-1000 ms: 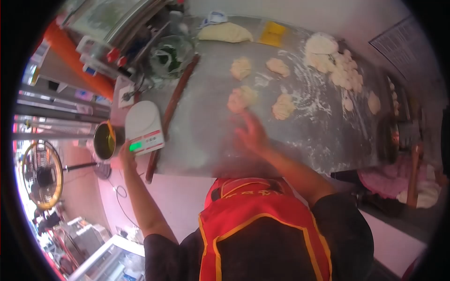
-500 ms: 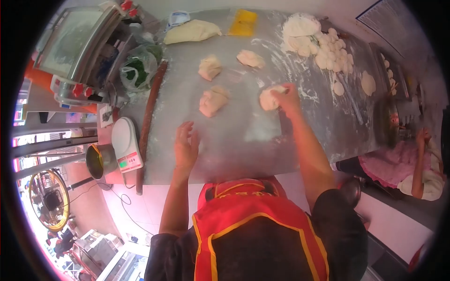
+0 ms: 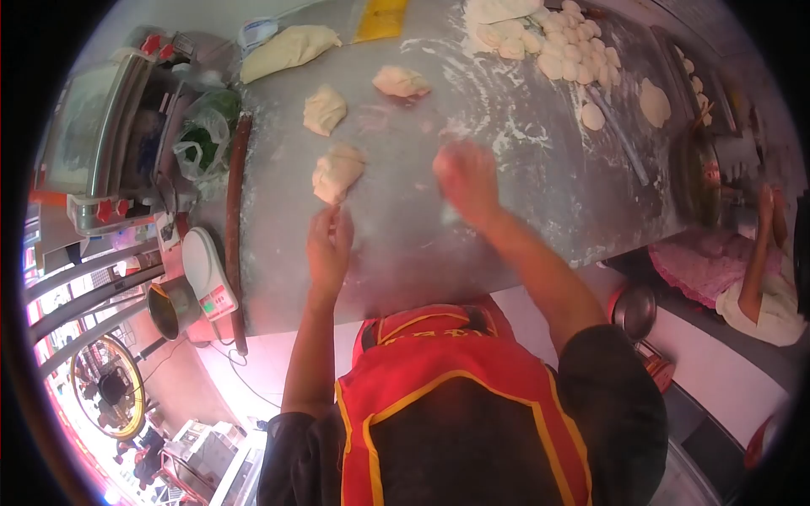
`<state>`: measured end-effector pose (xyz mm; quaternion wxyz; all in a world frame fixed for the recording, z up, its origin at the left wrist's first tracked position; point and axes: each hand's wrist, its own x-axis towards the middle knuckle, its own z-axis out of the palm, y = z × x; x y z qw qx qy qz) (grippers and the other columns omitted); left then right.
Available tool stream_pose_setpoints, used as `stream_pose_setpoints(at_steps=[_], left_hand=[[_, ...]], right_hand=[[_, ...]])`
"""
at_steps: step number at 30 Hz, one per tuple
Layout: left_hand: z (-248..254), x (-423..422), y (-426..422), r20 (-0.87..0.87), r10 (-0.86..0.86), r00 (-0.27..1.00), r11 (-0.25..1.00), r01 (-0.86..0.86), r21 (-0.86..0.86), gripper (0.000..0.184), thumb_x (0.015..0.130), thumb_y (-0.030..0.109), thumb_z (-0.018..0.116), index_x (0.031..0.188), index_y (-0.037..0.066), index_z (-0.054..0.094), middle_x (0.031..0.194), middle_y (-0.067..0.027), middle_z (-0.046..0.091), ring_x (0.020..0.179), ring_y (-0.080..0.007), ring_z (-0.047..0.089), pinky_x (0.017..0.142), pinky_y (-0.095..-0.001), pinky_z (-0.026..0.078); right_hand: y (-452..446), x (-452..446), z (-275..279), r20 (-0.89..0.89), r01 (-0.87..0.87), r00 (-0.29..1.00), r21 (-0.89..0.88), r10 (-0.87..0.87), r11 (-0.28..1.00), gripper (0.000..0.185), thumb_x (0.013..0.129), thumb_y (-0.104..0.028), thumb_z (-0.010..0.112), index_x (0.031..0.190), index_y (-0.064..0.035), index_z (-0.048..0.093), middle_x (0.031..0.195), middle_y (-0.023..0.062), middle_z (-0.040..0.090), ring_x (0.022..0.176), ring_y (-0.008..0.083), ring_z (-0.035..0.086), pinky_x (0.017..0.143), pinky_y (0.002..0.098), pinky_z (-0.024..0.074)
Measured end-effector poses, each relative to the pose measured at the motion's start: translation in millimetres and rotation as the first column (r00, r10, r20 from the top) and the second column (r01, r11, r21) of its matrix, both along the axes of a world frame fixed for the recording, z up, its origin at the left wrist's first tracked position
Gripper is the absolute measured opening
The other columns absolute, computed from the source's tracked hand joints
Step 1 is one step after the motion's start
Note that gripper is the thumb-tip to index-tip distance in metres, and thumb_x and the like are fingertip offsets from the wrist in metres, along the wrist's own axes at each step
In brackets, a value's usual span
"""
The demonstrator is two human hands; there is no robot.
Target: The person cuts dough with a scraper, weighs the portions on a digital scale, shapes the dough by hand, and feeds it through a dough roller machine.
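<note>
My right hand is curled and blurred over the worktop, at the spot of the piece of dough it gripped a moment ago. It now covers nearly all of that dough. Just below a lumpy piece of dough, my left hand holds nothing, its fingers loosely bent and apart. The fingertips are close to that piece; whether they touch it I cannot tell. Farther back lie two more pieces, a left one and a right one.
A long dough slab and a yellow packet lie at the back. Small dough balls sit in flour at back right. A rolling pin and a scale line the left. Another person's arm is at right.
The view has shifted, so the worktop sits farther left and higher. My right hand has closed over its dough, hiding it. My left hand has come nearer the closest dough piece.
</note>
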<state>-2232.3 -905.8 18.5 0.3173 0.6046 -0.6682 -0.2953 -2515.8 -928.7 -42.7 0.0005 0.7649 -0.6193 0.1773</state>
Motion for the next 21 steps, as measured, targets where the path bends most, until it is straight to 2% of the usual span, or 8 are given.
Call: stream_pose_setpoints(at_steps=[1, 4, 7, 9, 12, 15, 18, 21], left_hand=[[-3, 0, 2, -0.008, 0.006, 1.000, 1.000, -0.006, 0.017, 0.025, 0.089, 0.011, 0.056, 0.110, -0.001, 0.057, 0.102, -0.0147, 0.059, 0.086, -0.0257, 0.059, 0.074, -0.0324, 0.049], [-12, 3, 10, -0.022, 0.018, 1.000, 0.998, -0.017, 0.063, 0.024, 0.089, 0.011, 0.055, 0.110, -0.001, 0.058, 0.102, -0.0140, 0.059, 0.086, -0.0254, 0.059, 0.075, -0.0329, 0.049], [-11, 2, 16, -0.008, 0.016, 1.000, 0.998, -0.015, 0.060, 0.025, 0.089, 0.012, 0.055, 0.110, -0.001, 0.058, 0.103, -0.0141, 0.059, 0.086, -0.0251, 0.059, 0.075, -0.0331, 0.049], [-6, 1, 15, 0.005, -0.024, 1.000, 0.999, 0.024, 0.026, 0.025, 0.089, 0.013, 0.055, 0.110, 0.000, 0.058, 0.104, -0.0145, 0.059, 0.087, -0.0252, 0.060, 0.076, -0.0331, 0.050], [-1, -3, 15, 0.014, -0.015, 1.000, 0.999, 0.015, 0.040, 0.025, 0.089, 0.012, 0.055, 0.110, 0.000, 0.058, 0.106, -0.0148, 0.059, 0.088, -0.0254, 0.061, 0.075, -0.0331, 0.050], [-5, 0, 16, -0.034, -0.045, 0.998, 0.999, 0.045, 0.019, 0.025, 0.089, 0.012, 0.055, 0.111, 0.000, 0.058, 0.107, -0.0151, 0.059, 0.087, -0.0252, 0.062, 0.075, -0.0333, 0.050], [-4, 2, 20, -0.018, -0.036, 0.999, 0.997, 0.037, 0.064, 0.025, 0.089, 0.012, 0.055, 0.111, 0.001, 0.058, 0.107, -0.0146, 0.060, 0.086, -0.0246, 0.062, 0.075, -0.0336, 0.051], [9, -6, 21, -0.076, -0.043, 0.996, 0.990, 0.053, 0.127, 0.025, 0.088, 0.011, 0.054, 0.111, 0.002, 0.059, 0.106, -0.0145, 0.060, 0.086, -0.0253, 0.063, 0.075, -0.0343, 0.051]], right_hand=[[24, 8, 3, -0.218, -0.122, 0.971, -0.098, 0.099, 0.988, 0.048, 0.077, -0.028, 0.064, 0.121, -0.0105, 0.051, 0.133, 0.0163, 0.045, 0.127, 0.0339, 0.036, 0.102, 0.0526, 0.0295], [74, 27, 17, 0.035, -0.247, 0.969, 0.108, 0.245, 0.963, 0.047, 0.080, -0.029, 0.062, 0.121, -0.0105, 0.050, 0.134, 0.0146, 0.044, 0.127, 0.0346, 0.037, 0.101, 0.0549, 0.0294], [29, 2, 6, -0.003, -0.122, 0.993, 0.016, 0.122, 0.992, 0.051, 0.081, -0.032, 0.063, 0.125, -0.0124, 0.049, 0.132, 0.0156, 0.045, 0.122, 0.0344, 0.042, 0.101, 0.0540, 0.0302], [-10, -14, 13, 0.037, 0.115, 0.993, -0.018, -0.115, 0.993, 0.050, 0.083, -0.035, 0.062, 0.125, -0.0108, 0.049, 0.133, 0.0148, 0.045, 0.123, 0.0367, 0.040, 0.099, 0.0522, 0.0320], [-38, -42, 5, 0.064, 0.074, 0.995, 0.022, -0.075, 0.997, 0.045, 0.084, -0.039, 0.060, 0.116, -0.0085, 0.051, 0.127, 0.0171, 0.050, 0.121, 0.0362, 0.043, 0.100, 0.0505, 0.0313], [-20, -38, 44, 0.433, -0.113, 0.892, 0.500, -0.134, 0.859, 0.040, 0.081, -0.034, 0.065, 0.107, -0.0060, 0.052, 0.118, 0.0152, 0.055, 0.114, 0.0336, 0.049, 0.095, 0.0460, 0.0351], [10, -40, 66, 0.289, 0.050, 0.931, 0.506, -0.224, 0.861, 0.037, 0.079, -0.030, 0.068, 0.103, -0.0049, 0.053, 0.107, 0.0137, 0.058, 0.105, 0.0318, 0.053, 0.089, 0.0435, 0.0393], [54, -44, 53, 0.063, 0.038, 0.996, 0.327, -0.061, 0.944, 0.036, 0.080, -0.029, 0.066, 0.103, -0.0051, 0.053, 0.102, 0.0135, 0.060, 0.099, 0.0331, 0.055, 0.085, 0.0427, 0.0413]])
